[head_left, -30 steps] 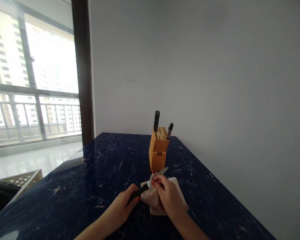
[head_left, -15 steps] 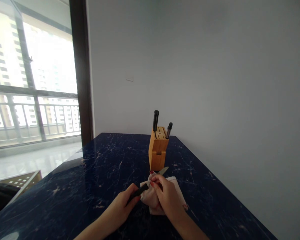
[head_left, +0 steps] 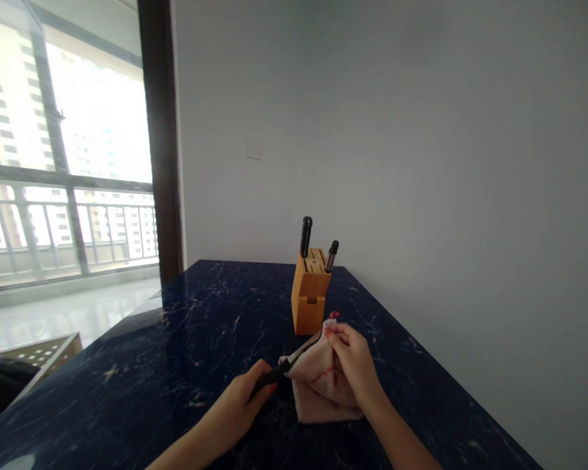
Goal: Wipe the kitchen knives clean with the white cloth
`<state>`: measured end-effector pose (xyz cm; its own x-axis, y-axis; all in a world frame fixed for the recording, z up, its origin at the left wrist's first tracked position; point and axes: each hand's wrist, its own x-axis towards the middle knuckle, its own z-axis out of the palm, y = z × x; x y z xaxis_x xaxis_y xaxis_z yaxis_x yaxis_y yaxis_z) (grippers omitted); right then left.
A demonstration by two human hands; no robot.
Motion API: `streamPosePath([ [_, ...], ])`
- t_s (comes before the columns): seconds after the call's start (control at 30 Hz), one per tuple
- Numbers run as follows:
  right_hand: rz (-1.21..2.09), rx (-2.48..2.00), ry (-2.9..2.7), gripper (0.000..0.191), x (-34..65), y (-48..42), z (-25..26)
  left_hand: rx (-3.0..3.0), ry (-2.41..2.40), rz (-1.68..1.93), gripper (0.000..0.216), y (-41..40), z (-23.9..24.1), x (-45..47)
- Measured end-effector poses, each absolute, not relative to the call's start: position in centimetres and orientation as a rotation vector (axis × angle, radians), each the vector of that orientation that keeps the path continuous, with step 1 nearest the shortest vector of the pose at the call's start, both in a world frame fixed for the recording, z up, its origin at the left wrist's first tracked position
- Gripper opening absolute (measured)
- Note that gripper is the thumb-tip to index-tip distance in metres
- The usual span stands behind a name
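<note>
My left hand [head_left: 247, 391] is closed round the black handle of a kitchen knife [head_left: 301, 350], whose blade points away and to the right. Part of that blade and its tip are covered by a pale pink cloth [head_left: 323, 408] with red marks. My right hand [head_left: 353, 356] pinches the cloth near the blade's tip, thumb and fingers pressed together. The cloth's lower part hangs down to the table below both hands. Just beyond the blade stands a wooden knife block [head_left: 308, 307].
Black-handled knives [head_left: 306, 236] and a sharpening steel [head_left: 331, 256] stand in the block's slots. The dark blue marbled table [head_left: 215, 313] runs along a grey wall on the right. A chair with a perforated seat [head_left: 49, 356] is beyond the left edge, near large windows.
My right hand has slid the cloth along the blade, away and to the right, covering the tip that showed before. My left hand has stayed in place on the handle.
</note>
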<state>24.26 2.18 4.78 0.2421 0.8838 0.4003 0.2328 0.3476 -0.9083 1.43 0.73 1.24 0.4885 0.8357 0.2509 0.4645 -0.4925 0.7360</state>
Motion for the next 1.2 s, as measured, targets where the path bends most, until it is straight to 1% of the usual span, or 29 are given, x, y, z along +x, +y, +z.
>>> streamPosePath([
  [0.37,0.677,-1.194,-1.341,0.026,23.4,1.9,4.5,2.131,1.073,0.808,0.012,0.5,1.6,1.4],
  [0.57,0.692,-1.206,-1.491,0.014,21.3,0.9,3.5,2.123,1.044,0.817,0.013,0.5,1.7,1.5],
  [0.67,0.669,-1.215,-1.535,0.011,20.3,0.3,3.1,2.117,1.042,0.826,0.013,0.6,1.6,1.5],
  [0.87,0.789,-1.122,-1.540,0.015,19.2,-0.6,3.6,2.034,0.959,0.842,0.018,0.7,1.9,1.4],
  [1.2,0.734,-1.163,-1.521,0.013,19.0,-1.6,4.7,1.972,0.939,0.905,0.020,0.7,1.4,1.4],
])
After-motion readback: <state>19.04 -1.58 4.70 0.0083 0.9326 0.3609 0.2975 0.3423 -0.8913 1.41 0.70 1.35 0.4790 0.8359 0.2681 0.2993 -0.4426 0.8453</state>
